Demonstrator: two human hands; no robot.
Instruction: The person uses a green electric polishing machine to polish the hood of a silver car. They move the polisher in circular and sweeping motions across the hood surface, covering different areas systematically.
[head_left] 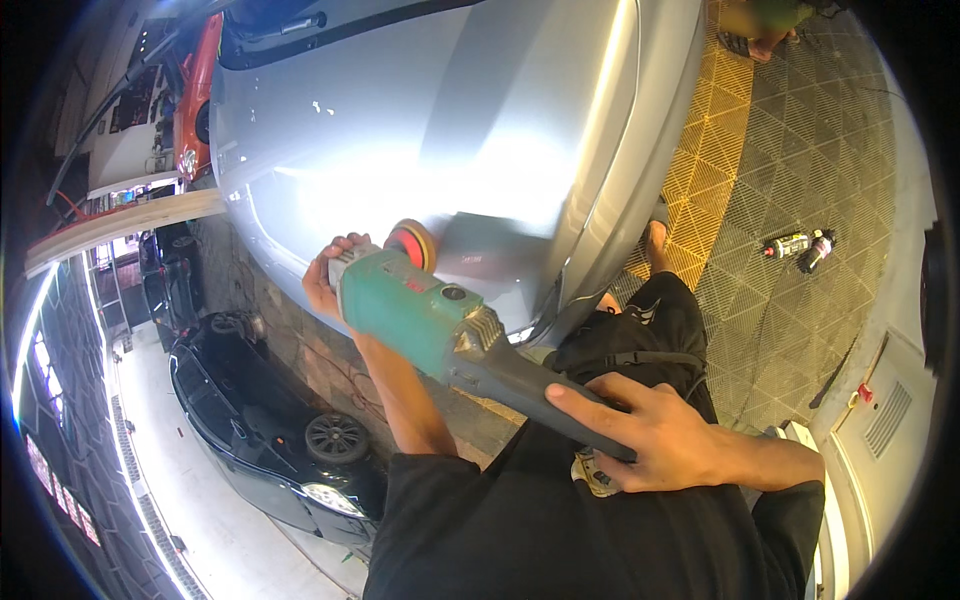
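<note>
A green and black rotary polisher [405, 310] lies slantwise across the middle of the head view. My left hand [324, 278] is closed around its grey front head. My right hand [665, 432] grips the black rear handle, with the index finger stretched along the top. A round pad [412, 244] in red, orange and yellow sits on the front of the polisher, at the silver car panel [380, 120]. Whether the pad touches the panel I cannot tell. The polisher's dark, blurred shadow falls on the bright panel beside the pad.
A black car [260, 420] stands at lower left, and part of a red car [197, 100] shows at upper left. Two bottles [800, 248] lie on the grey and yellow tiled floor [815, 150] at right. Another person's foot [762, 48] shows at upper right.
</note>
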